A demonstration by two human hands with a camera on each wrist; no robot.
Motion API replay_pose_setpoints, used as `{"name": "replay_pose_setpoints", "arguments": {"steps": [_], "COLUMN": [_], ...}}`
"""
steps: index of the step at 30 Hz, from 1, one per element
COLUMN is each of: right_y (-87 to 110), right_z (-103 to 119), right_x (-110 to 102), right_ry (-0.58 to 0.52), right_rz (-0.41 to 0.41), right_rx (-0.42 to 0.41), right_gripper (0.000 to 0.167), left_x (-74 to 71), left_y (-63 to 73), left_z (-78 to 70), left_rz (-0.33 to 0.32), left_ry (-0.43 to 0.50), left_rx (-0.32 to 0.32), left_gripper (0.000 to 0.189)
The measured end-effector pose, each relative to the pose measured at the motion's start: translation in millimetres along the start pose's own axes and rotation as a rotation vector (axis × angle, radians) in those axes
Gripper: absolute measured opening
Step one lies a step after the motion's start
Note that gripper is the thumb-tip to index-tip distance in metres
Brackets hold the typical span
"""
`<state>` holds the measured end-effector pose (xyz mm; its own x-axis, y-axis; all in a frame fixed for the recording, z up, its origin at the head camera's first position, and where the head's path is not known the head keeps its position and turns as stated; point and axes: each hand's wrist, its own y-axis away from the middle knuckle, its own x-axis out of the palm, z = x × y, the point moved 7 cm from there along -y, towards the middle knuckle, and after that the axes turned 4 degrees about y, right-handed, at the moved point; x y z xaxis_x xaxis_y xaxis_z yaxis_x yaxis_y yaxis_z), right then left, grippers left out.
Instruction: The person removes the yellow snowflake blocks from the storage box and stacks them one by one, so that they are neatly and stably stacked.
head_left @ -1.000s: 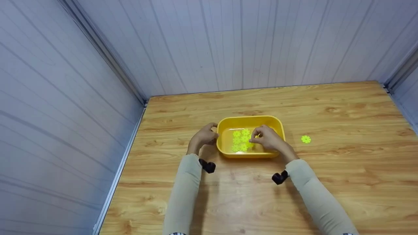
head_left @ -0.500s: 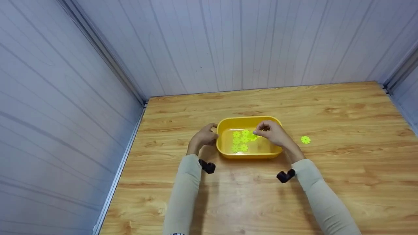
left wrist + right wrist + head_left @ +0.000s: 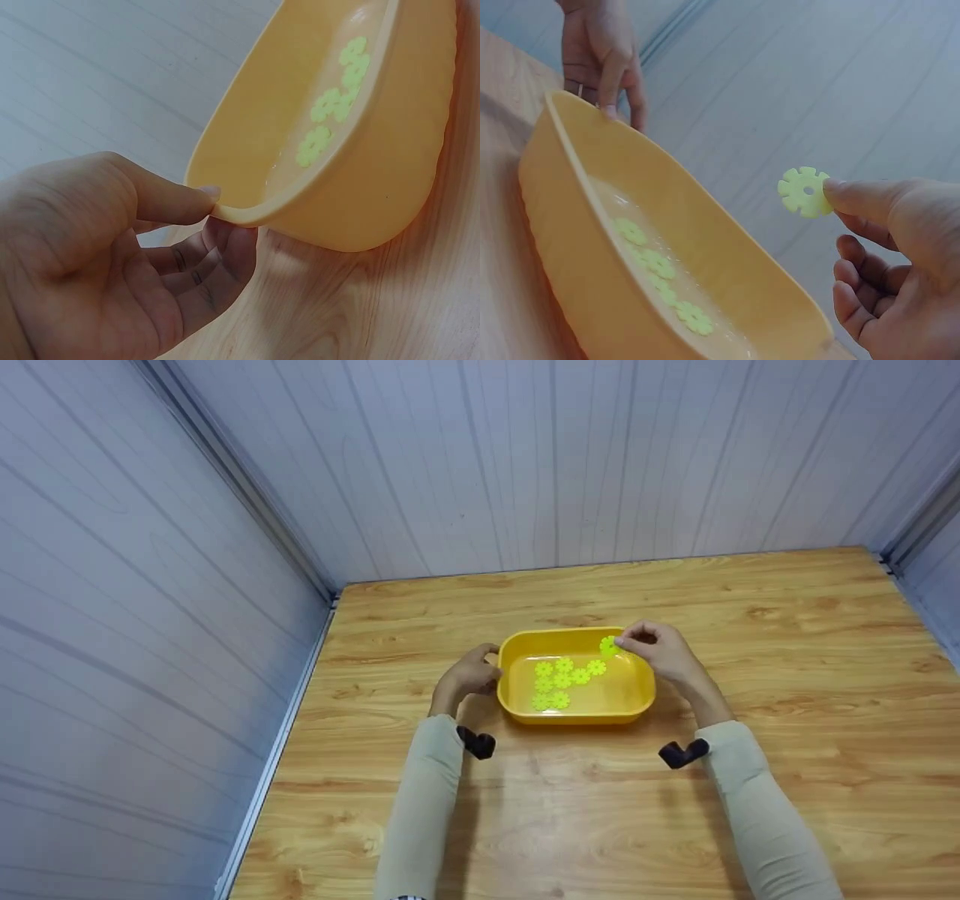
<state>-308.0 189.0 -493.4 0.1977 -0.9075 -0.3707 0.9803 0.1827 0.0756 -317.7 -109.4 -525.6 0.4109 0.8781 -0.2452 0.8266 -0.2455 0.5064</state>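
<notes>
A yellow plastic basin (image 3: 577,719) sits on the table, with several lime-yellow flower-shaped notched plastic discs (image 3: 562,680) on its bottom. My left hand (image 3: 471,671) pinches the basin's left rim; in the left wrist view the thumb lies over the rim (image 3: 240,216) and the fingers beneath it. Between thumb and index finger, my right hand (image 3: 667,654) pinches one notched disc (image 3: 799,193) by its edge, held up over the basin's far right corner. Its other fingers are curled loosely. A small hole shows at this disc's centre.
The wood-grain table (image 3: 570,825) reaches back to a pale panelled wall (image 3: 510,465), with another wall panel (image 3: 150,607) on the left. Black wrist-worn devices (image 3: 478,744) stick out from both sleeves.
My right hand has drawn back to the right and away from the basin's bottom with a disc in its fingertips. The disc on the table is now behind that wrist. My left hand stays put.
</notes>
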Motion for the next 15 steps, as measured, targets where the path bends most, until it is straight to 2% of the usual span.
{"name": "replay_pose_setpoints", "arguments": {"steps": [15], "right_y": [10.9], "right_z": [-35.9], "right_x": [-46.3], "right_ry": [0.031], "right_rz": [-0.097], "right_rx": [0.087], "right_gripper": [0.048], "left_x": [-1.1], "left_y": [0.1], "left_z": [-0.6], "left_rz": [-0.010], "left_ry": [-0.016], "left_rx": [-0.016], "left_gripper": [0.053]}}
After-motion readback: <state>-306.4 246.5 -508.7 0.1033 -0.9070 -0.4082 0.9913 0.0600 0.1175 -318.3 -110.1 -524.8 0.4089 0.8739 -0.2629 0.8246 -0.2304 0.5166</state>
